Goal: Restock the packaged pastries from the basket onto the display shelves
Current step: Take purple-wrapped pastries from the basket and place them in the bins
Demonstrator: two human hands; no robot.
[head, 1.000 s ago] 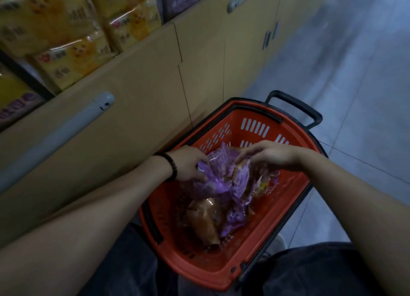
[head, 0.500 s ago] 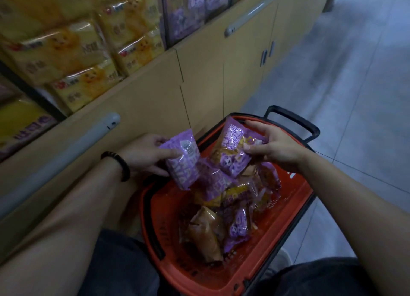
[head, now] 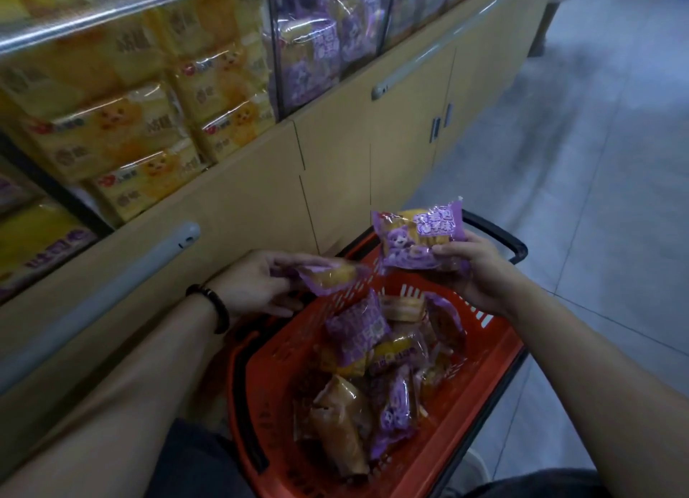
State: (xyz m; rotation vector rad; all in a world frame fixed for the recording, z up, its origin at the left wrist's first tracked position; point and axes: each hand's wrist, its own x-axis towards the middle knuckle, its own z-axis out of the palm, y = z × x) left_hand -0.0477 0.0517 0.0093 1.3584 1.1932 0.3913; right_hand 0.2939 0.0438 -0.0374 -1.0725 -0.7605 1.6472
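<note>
An orange plastic basket sits low in front of me with several purple and clear-wrapped pastries piled inside. My left hand holds one purple packaged pastry flat over the basket's left rim. My right hand grips another purple pastry packet with a panda print, raised above the basket's far edge. The display shelves at upper left hold purple pastry packs behind a clear divider and yellow packs beside them.
A tan cabinet with grey bar handles runs below the shelves on my left. The basket's black handle sticks out at its far end. Grey tiled floor stretches to the right.
Both hands have lifted out of the basket, each with a purple pastry packet. My view has tipped upward, showing more of the shelves.
</note>
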